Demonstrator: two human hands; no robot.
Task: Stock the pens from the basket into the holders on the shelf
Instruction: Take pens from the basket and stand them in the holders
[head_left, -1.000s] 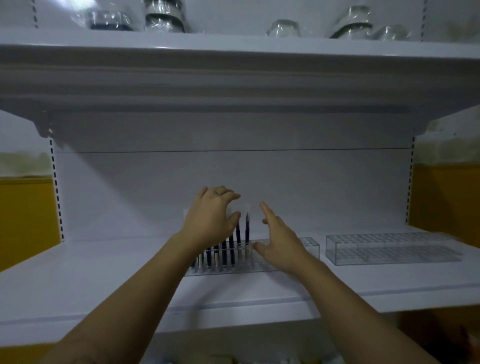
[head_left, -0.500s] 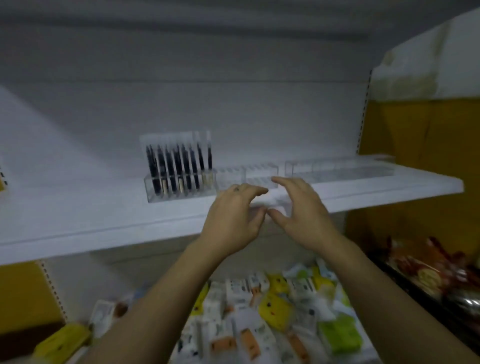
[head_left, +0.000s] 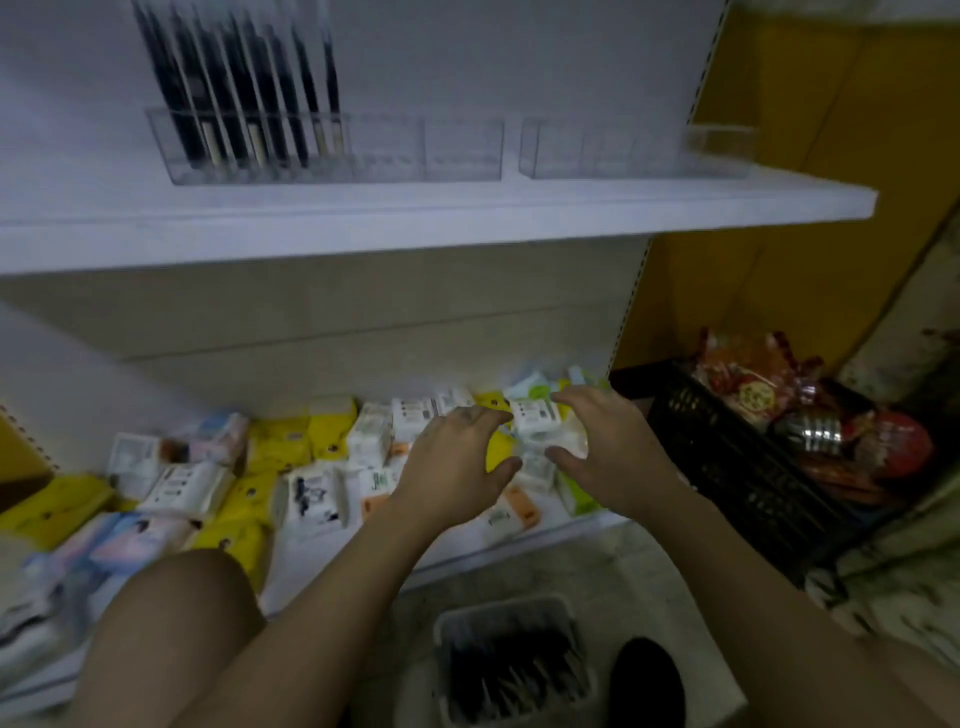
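While the left hand (head_left: 457, 462) and right hand (head_left: 613, 452) hung empty, fingers loosely curled, a fetch appeared underway; the next move required gripping pens (head_left: 509, 670) from the near basket (head_left: 498, 608).

I count upright dark pens (head_left: 239, 88) blocking the left slots of the long clear plastic holder (head_left: 457, 150); its right slots stand free. Second clear plastic holder (head_left: 623, 150) beside it: entirely free.
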